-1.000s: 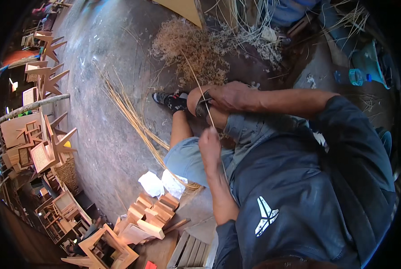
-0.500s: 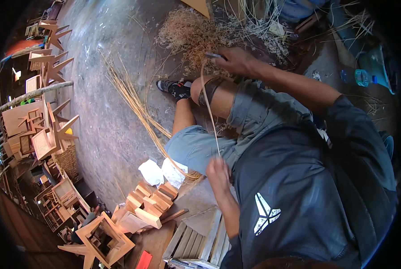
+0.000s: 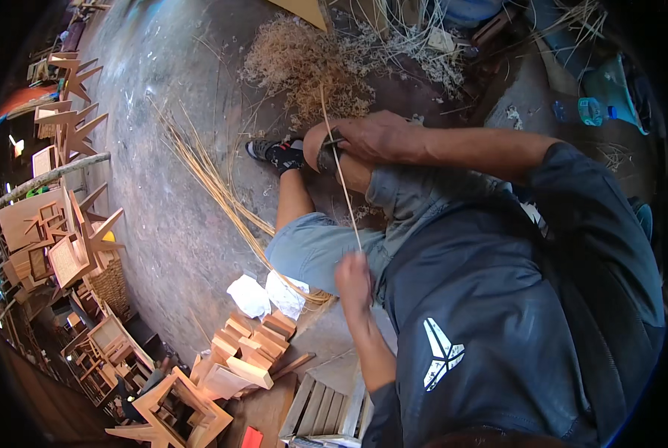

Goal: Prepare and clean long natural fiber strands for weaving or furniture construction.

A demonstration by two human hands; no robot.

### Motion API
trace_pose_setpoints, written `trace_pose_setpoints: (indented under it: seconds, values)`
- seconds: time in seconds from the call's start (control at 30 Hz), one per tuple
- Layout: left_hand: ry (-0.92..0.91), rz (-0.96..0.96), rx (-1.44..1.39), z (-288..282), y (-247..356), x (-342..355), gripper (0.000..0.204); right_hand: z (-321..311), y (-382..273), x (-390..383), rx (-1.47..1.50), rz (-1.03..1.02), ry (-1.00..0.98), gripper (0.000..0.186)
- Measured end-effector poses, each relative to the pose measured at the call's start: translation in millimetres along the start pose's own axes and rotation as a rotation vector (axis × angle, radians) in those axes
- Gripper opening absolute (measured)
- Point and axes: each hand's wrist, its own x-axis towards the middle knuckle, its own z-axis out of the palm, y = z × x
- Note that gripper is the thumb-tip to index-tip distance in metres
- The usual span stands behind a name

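A long thin rattan strip [image 3: 348,196] runs slantwise from my left hand [image 3: 353,278], up over my raised knee, and on past it. My left hand is closed around the strip's lower end, close to my lap. My right hand [image 3: 382,138] is closed on a small knife [image 3: 335,140], whose dark blade lies across the strip at the knee. Most of its handle is hidden by the fingers. A dark pad [image 3: 326,155] is strapped around that knee, under the strip.
Curly shavings [image 3: 304,63] lie heaped beyond the knee. A bundle of rattan strips [image 3: 222,190] stretches over the floor on my left, near white crumpled bags [image 3: 249,296]. Stacked wood blocks [image 3: 252,343], a slatted crate [image 3: 323,407] and a wooden stool frame [image 3: 181,414] stand nearby.
My right hand with the knife has moved back along the strip, from beyond the knee onto the knee pad. The strip's far end now sticks out past the blade. My left hand stays closed.
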Motion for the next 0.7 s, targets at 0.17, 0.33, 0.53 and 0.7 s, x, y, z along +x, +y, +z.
trace_pose_setpoints:
  seconds: [0.17,0.33,0.53,0.7]
  values:
    - [-0.024,-0.307,-0.159,-40,-65,-88,0.028,5,27,20,0.131,0.382,-0.379,0.025]
    - [0.137,0.139,0.026,7,-61,-10,0.033,1,129,-51,0.167,0.635,-0.17,0.033]
    - [0.19,0.197,0.18,62,-20,55,0.031,-8,251,-288,-0.141,0.921,0.019,0.025]
    - [0.174,0.187,0.204,84,-28,86,0.031,13,288,-412,-0.203,1.304,-0.281,0.034]
